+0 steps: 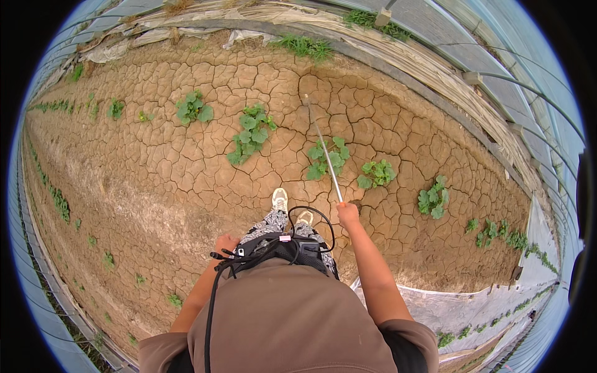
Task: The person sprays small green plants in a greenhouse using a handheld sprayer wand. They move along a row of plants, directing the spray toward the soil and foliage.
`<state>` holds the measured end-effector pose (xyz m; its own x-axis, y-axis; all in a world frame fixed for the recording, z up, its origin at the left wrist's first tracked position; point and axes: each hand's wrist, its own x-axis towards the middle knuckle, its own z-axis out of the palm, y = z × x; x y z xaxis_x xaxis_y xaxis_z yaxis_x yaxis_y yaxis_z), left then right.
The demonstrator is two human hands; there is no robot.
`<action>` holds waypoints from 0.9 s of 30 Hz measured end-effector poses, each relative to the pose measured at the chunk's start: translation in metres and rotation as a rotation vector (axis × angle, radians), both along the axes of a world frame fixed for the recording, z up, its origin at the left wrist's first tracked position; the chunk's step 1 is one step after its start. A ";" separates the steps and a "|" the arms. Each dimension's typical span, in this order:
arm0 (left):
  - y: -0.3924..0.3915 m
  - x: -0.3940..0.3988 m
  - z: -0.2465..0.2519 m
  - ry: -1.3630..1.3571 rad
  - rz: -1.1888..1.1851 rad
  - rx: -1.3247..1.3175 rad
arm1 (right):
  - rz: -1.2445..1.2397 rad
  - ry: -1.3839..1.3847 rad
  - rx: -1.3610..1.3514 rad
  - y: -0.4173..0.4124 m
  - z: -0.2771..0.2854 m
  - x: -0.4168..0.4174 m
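My right hand is closed around the orange end of a long, thin metal sprayer wand. The wand reaches away over a leafy plant, and its pale tip is above cracked soil beyond that plant. Whether the tip touches the ground I cannot tell. My left hand hangs beside my left hip, near black cables; its fingers are partly hidden, and no held object shows. A bushy plant grows left of the wand, and a smaller one grows right of it.
Cracked dry soil surrounds my shoes. More plants stand in a row to both sides. White plastic sheeting covers ground at lower right. Bunched film and metal hoops line the greenhouse side. A black cable loops at my waist.
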<state>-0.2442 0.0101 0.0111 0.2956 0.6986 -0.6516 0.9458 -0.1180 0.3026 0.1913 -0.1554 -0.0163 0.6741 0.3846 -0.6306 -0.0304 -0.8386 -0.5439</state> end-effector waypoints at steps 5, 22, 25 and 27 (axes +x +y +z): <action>-0.002 -0.006 -0.008 -0.035 -0.020 0.023 | -0.129 0.093 0.064 -0.001 0.018 -0.002; -0.001 0.016 0.023 -0.004 0.110 0.032 | -0.186 0.093 -0.067 -0.036 0.009 0.007; -0.001 0.019 0.023 -0.012 0.115 0.026 | -0.193 0.092 -0.070 -0.041 0.015 0.010; -0.001 0.020 0.026 0.000 0.119 0.010 | -0.200 0.090 -0.079 -0.039 0.024 0.009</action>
<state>-0.2241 0.0095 0.0369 0.2101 0.7349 -0.6448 0.9534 -0.0078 0.3017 0.2006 -0.1941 0.0072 0.6716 0.1955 -0.7146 -0.2461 -0.8509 -0.4641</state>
